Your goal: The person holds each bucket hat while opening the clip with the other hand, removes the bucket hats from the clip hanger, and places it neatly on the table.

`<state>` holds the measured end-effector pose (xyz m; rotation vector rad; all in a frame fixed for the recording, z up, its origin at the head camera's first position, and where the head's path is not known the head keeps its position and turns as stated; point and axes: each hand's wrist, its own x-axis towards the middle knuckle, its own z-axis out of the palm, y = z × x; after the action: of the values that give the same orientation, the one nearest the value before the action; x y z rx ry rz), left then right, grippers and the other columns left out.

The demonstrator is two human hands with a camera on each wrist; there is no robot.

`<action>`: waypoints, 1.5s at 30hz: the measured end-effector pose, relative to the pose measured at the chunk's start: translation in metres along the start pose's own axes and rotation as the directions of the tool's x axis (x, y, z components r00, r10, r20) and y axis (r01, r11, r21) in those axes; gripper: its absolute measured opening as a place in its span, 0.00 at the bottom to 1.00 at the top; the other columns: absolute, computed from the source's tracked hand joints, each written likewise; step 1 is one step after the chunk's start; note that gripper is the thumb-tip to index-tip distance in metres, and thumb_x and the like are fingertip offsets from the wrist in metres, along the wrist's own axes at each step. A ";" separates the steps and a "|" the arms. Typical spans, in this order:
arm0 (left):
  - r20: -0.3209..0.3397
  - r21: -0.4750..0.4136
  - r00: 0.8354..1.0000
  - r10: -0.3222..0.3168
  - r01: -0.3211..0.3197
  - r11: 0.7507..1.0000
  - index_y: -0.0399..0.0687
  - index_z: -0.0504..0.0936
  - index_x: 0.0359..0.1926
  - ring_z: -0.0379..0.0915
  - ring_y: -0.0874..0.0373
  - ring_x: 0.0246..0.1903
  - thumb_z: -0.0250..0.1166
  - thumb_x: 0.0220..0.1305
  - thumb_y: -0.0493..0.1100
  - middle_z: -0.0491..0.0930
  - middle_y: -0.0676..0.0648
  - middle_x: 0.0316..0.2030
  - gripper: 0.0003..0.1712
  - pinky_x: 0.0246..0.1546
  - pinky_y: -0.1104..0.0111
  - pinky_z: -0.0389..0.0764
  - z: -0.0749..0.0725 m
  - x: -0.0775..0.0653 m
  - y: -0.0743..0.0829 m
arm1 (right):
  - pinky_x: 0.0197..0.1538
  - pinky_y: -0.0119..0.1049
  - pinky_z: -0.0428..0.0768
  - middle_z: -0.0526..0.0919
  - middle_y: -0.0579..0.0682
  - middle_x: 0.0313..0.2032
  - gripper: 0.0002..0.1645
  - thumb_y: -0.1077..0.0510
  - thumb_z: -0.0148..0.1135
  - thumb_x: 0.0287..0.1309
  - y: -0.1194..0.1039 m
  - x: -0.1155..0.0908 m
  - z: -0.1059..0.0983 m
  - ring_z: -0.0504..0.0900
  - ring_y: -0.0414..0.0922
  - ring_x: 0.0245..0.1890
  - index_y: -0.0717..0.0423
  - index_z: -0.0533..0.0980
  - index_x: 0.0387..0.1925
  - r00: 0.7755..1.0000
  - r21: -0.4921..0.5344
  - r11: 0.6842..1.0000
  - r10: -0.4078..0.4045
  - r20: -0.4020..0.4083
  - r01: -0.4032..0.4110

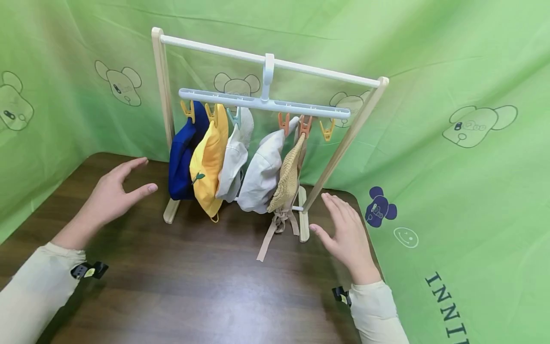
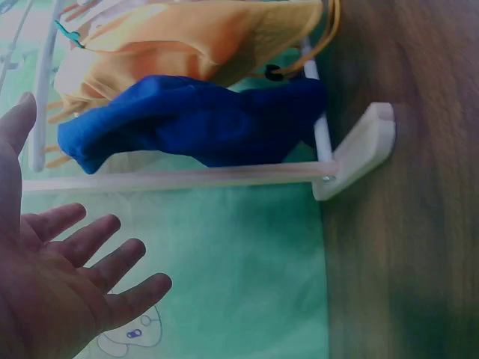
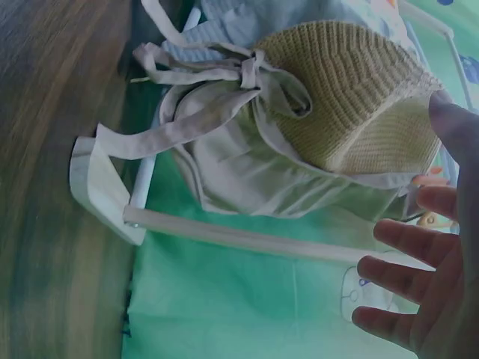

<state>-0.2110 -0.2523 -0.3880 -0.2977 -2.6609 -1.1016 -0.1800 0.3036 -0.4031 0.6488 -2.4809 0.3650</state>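
Note:
My left hand (image 1: 112, 193) hovers left of a small wooden rack, fingers straight and thumb spread, holding nothing. Nearest to it hangs a navy blue hat (image 1: 182, 165), beside a yellow hat (image 1: 208, 165) with a green leaf. My right hand (image 1: 345, 234) is just right of the rack's right foot (image 1: 303, 220), fingers extended, also holding nothing. On that side hangs a tan straw hat (image 3: 337, 90) with a ribbon bow (image 3: 249, 73). Two pale hats, one grey (image 1: 234, 162) and one whitish (image 1: 262, 177), hang between. Clothespins on a light blue hanger (image 1: 240, 100) grip the hats.
The hanger hooks over the rack's white top bar (image 1: 206, 46). A yellow clothespin (image 1: 327, 130) at its right end holds nothing. The rack stands near the back of a dark wooden table (image 1: 193, 286). Green cloth (image 1: 429, 62) printed with bears surrounds the table.

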 end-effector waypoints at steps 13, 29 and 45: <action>-0.032 -0.070 0.999 -0.017 0.015 0.997 0.52 0.66 0.76 0.62 0.37 0.71 0.68 0.67 0.61 0.72 0.38 0.69 0.43 0.66 0.37 0.61 -0.005 0.010 0.021 | 0.70 0.59 0.66 0.76 0.62 0.65 0.49 0.25 0.52 0.67 -0.022 0.004 0.000 0.73 0.61 0.66 0.52 0.65 0.76 0.998 0.024 0.998 -0.059 -0.036 0.059; -0.033 -0.152 0.998 -0.050 0.045 0.987 0.55 0.63 0.78 0.75 0.35 0.61 0.67 0.68 0.63 0.71 0.39 0.71 0.44 0.60 0.42 0.72 -0.006 0.030 0.045 | 0.68 0.54 0.71 0.80 0.58 0.61 0.44 0.28 0.54 0.69 -0.055 0.016 0.007 0.77 0.56 0.64 0.55 0.71 0.71 0.988 0.077 0.986 -0.143 -0.065 0.148; -0.058 -0.219 0.996 -0.066 0.052 0.974 0.53 0.65 0.77 0.72 0.37 0.66 0.67 0.66 0.66 0.73 0.39 0.69 0.45 0.60 0.41 0.75 -0.004 0.051 0.065 | 0.67 0.48 0.72 0.81 0.51 0.62 0.38 0.34 0.60 0.69 -0.091 0.026 0.022 0.78 0.51 0.63 0.55 0.75 0.68 0.977 0.138 0.967 -0.206 -0.062 0.213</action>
<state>-0.2406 -0.2049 -0.3264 -0.2189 -2.5099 -1.4005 -0.1623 0.2085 -0.3957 0.9415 -2.3282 0.4753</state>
